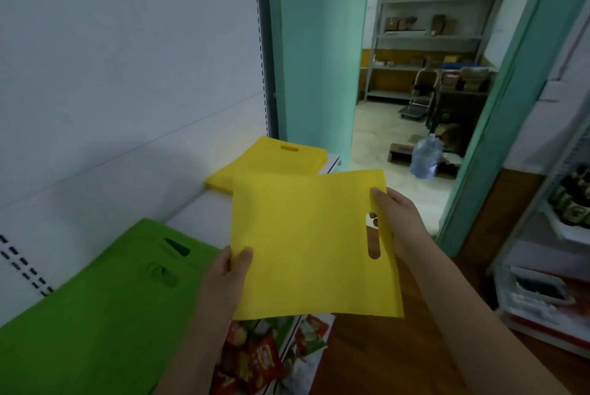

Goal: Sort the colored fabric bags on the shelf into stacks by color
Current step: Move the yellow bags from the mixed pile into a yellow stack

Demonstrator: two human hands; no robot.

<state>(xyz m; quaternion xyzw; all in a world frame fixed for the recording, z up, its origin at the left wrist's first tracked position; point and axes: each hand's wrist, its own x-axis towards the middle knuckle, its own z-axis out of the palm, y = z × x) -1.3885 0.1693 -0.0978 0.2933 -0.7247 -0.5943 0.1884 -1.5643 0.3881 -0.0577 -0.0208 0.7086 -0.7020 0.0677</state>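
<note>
**Two hands, one yellow bag held above the shelf front**

Two stacks lie on the white shelf (pixel 194 212). Green bag stack (pixel 95 299) at the near left, running out of view at the lower left; its top bags show slot handles toward the shelf's back panel. Yellow bag stack (pixel 271 158) at the far right corner, against the back panel, one corner reaching the shelf's right end. A strip of bare shelf lies between the two stacks.

Yellow bag (pixel 306 241) held flat in the air, out past the shelf's front edge, nearer the viewer than the yellow stack and partly overlapping it in view. Not touching either stack as far as can be seen.

Left hand (pixel 223 279) pinches the bag's left edge near the lower corner, thumb on top, fingers hidden beneath. Right hand (pixel 396 222) grips the right edge beside the cut-out handle, thumb on top near the upper right corner, fingers behind; a bit of finger shows through the slot.

Bag roughly square. Handle slot runs front to back along the right edge, so the bag's mouth points right, away from the back panel.

Snack packets (pixel 255 359) sit on a lower level under the held bag. To the right, open doorway with green frame (pixel 498 139); water jug (pixel 426 157) on the floor beyond.
</note>
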